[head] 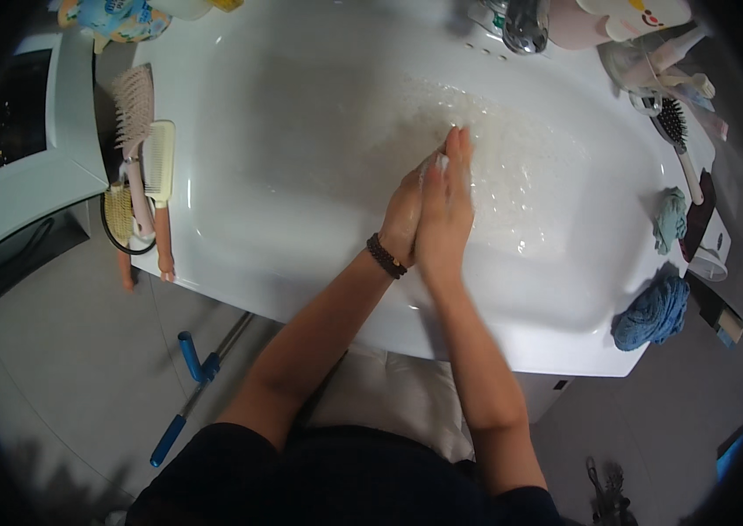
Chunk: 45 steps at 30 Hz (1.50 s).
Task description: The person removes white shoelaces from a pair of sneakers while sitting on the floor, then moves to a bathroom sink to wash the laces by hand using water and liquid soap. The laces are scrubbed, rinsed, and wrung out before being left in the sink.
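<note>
My left hand (404,214), with a dark beaded bracelet (384,256) at its wrist, lies palm to palm against my right hand (448,210). A little white foam (442,160) shows between the fingers. Both hands are over a white washbasin (266,243) with sudsy, rippled water (509,177) in it. The palms are hidden, so anything small between them cannot be seen. Above the hands, at the far rim, is a chrome faucet (526,29).
A pink hairbrush (134,105) and a cream comb (160,158) lie on the left rim. Along the right rim are a glass cup (621,66), a black-bristled brush (673,125), a green cloth (670,220) and a blue cloth (653,312). A blue-handled metal bar (197,394) is at lower left.
</note>
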{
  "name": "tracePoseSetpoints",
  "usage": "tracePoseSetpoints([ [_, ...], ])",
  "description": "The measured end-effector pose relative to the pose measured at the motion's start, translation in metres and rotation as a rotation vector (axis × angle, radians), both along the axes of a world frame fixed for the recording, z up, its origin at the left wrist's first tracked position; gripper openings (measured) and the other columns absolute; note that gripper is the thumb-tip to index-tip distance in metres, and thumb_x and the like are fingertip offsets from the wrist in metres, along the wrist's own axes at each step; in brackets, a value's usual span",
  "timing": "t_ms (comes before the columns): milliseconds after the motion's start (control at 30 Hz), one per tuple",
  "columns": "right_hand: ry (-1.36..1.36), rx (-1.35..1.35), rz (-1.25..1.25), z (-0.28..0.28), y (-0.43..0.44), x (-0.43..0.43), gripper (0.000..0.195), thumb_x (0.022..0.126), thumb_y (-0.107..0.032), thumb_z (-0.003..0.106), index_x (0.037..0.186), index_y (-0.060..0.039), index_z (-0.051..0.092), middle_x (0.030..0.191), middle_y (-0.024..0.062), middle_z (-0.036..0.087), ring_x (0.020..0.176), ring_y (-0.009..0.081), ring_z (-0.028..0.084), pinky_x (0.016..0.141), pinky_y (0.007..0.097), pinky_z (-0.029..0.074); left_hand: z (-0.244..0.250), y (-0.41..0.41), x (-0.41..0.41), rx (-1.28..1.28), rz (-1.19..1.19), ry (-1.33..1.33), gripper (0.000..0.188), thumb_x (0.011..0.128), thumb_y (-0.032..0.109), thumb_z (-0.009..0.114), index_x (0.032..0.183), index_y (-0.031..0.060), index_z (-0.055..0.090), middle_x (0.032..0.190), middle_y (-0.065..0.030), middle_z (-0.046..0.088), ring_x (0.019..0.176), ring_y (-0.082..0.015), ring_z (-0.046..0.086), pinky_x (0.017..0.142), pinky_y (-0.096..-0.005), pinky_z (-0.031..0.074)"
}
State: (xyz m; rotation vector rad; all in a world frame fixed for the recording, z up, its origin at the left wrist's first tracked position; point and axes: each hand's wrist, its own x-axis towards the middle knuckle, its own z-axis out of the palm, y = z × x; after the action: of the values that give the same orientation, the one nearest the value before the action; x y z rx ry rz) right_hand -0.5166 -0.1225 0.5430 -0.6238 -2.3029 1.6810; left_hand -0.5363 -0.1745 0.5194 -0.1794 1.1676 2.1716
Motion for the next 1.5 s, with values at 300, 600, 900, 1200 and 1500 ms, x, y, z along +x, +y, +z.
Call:
tracePoseSetpoints([
  [300, 0.005, -0.059, -0.111, -0.02, 0.016, -0.023, 0.052, 0.098, -0.03, 0.041, 0.139, 0.0014, 0.039, 0.15, 0.0165, 0.029, 0.141, 0.0312, 0.022, 0.113, 0.036, 0.02, 0.009, 0.003, 0.001, 0.015, 0.026, -0.145, 0.051, 0.102, 0.039, 0.03, 0.142, 0.007, 0.032, 0.14, -0.0005, 0.04, 0.128, -0.0133, 0.037, 0.105, -0.0294, 0.032],
  [600, -0.093, -0.108, -0.09, -0.015, 0.027, -0.017, 0.048, 0.1, -0.035, 0.038, 0.138, -0.0061, 0.043, 0.15, 0.0169, 0.029, 0.133, 0.0306, 0.037, 0.104, 0.0354, 0.035, 0.019, 0.014, 0.007, 0.034, 0.056, -0.258, 0.061, 0.101, 0.047, 0.03, 0.143, 0.0033, 0.028, 0.144, -0.0085, 0.037, 0.131, -0.0159, 0.035, 0.107, -0.0329, 0.029],
  [900, 0.016, -0.556, -0.389, 0.009, 0.004, 0.027, 0.038, 0.099, -0.037, 0.046, 0.093, -0.0006, 0.055, 0.09, 0.0047, 0.055, 0.081, 0.013, 0.051, 0.074, 0.0267, 0.043, 0.007, 0.031, 0.001, -0.275, 0.035, 0.104, 0.087, 0.09, 0.072, 0.012, 0.15, 0.0109, 0.0, 0.157, -0.012, 0.005, 0.144, -0.0218, 0.012, 0.112, -0.0292, 0.016],
  [1200, -0.105, -0.498, -0.478, 0.019, 0.028, 0.015, 0.041, 0.099, -0.037, 0.047, 0.079, -0.0012, 0.052, 0.076, 0.0002, 0.05, 0.066, 0.0086, 0.045, 0.057, 0.0262, 0.039, 0.017, 0.038, 0.008, -0.304, -0.039, 0.197, 0.084, 0.091, 0.068, 0.006, 0.15, 0.0091, 0.002, 0.155, -0.0164, 0.012, 0.143, -0.0283, 0.011, 0.115, -0.0368, 0.012],
  [1500, 0.0, 0.773, -0.015, -0.068, 0.093, -0.019, 0.034, 0.092, -0.022, 0.054, 0.118, 0.0013, 0.053, 0.126, 0.0207, 0.049, 0.115, 0.0339, 0.046, 0.095, 0.0433, 0.038, -0.019, 0.018, -0.001, -0.266, 0.155, -0.301, 0.062, 0.099, 0.05, 0.028, 0.142, 0.0055, 0.036, 0.147, -0.0116, 0.034, 0.136, -0.0224, 0.029, 0.111, -0.0313, 0.019],
])
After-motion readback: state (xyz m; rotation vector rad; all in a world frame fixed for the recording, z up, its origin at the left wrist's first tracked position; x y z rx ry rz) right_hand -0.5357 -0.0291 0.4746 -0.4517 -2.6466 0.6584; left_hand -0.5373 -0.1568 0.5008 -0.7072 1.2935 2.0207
